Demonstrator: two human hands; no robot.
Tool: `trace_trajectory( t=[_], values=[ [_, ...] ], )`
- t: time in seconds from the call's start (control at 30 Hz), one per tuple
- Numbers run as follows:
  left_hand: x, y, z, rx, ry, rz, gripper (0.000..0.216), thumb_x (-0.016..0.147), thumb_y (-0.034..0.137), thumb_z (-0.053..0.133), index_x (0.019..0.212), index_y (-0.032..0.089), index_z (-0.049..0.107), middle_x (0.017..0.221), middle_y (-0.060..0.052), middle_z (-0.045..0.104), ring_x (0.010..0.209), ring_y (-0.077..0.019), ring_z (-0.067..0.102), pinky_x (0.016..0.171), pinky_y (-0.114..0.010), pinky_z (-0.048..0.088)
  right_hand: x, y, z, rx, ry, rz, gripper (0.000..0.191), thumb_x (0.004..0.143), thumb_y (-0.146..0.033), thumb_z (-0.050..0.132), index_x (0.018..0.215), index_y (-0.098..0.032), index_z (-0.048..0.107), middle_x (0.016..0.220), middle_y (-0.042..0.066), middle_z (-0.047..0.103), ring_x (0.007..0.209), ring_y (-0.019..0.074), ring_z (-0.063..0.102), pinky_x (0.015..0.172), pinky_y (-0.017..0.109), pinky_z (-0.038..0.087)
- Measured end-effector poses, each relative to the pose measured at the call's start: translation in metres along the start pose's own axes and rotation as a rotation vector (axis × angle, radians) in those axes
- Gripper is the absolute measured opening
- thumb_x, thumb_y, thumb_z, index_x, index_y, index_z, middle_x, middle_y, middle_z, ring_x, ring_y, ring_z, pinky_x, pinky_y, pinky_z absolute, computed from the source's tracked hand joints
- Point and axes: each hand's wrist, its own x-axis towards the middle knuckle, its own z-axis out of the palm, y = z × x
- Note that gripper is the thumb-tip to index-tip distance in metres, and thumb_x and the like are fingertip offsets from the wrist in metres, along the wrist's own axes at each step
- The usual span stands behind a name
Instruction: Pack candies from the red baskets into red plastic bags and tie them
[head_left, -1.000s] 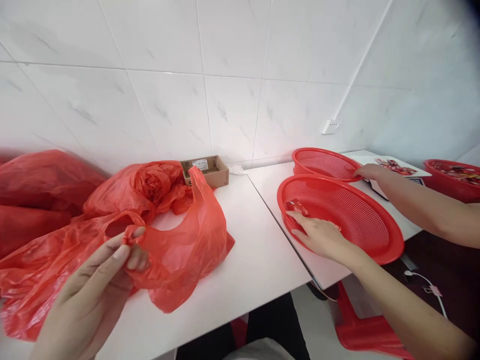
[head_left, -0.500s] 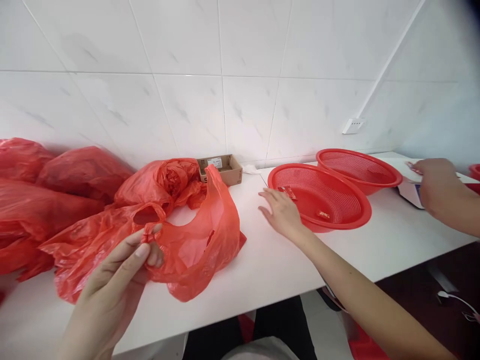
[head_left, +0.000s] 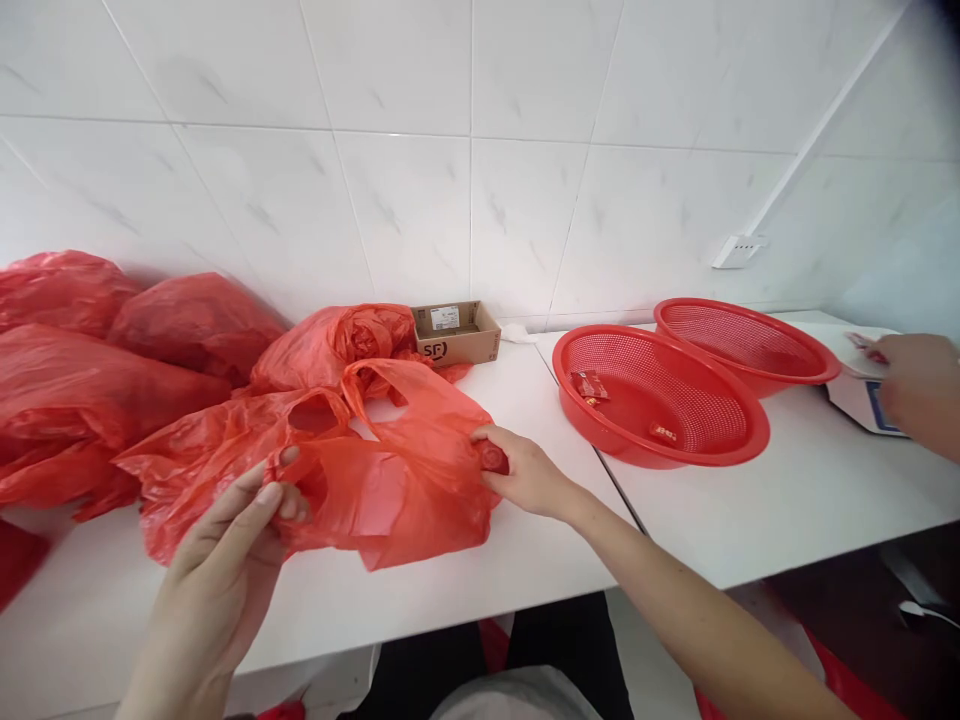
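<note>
A crumpled red plastic bag lies on the white table in front of me. My left hand pinches one of its handles at the left side, fingers closed on the plastic. On the bag's right edge, my right hand is closed on a bunched bit of the same bag. Right of that hand stands a red mesh basket holding two small red packets.
More red bags are piled at the left against the tiled wall. A small open cardboard box sits at the back. A second red basket stands behind the first. Another person's hand reaches over a white box at far right.
My right hand left the red basket's rim, crossed to the left and took hold of the bag's right edge. The bag now lies flatter. My view has turned left.
</note>
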Motion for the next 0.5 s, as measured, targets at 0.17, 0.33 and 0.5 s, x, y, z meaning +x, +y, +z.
trace_trajectory(
  t=[0.17,0.33,0.5],
  values=[
    [0.011,-0.020,0.008,-0.033,-0.053,-0.059,0.027,0.066,0.035,0.081,0.085,0.022,0.068,0.067,0.004,0.054,0.066,-0.0101,0.047,0.060,-0.016,0.043,-0.018,-0.011,-0.038,0.119,0.156,0.051,0.031,0.081,-0.015,0.051,0.110,-0.026,0.056,0.112,0.003,0.063,0.093,0.0167,0.062,0.081,0.034,0.051],
    [0.020,-0.051,0.016,-0.029,-0.129,-0.169,0.024,0.069,0.034,0.080,0.084,0.019,0.069,0.070,0.003,0.057,0.065,-0.0088,0.050,0.062,-0.016,0.045,-0.037,-0.016,-0.056,0.109,0.177,-0.024,0.031,0.081,-0.015,0.052,0.110,-0.027,0.056,0.111,0.004,0.062,0.092,0.0171,0.060,0.078,0.033,0.050],
    [0.021,-0.053,0.013,-0.057,-0.127,-0.183,0.021,0.069,0.033,0.080,0.079,0.020,0.068,0.076,0.002,0.060,0.071,-0.0093,0.053,0.067,-0.016,0.047,-0.066,0.030,-0.055,-0.122,0.168,0.157,0.020,0.080,-0.015,0.048,0.097,-0.024,0.054,0.100,0.003,0.061,0.088,0.0194,0.060,0.078,0.037,0.051]
  ],
)
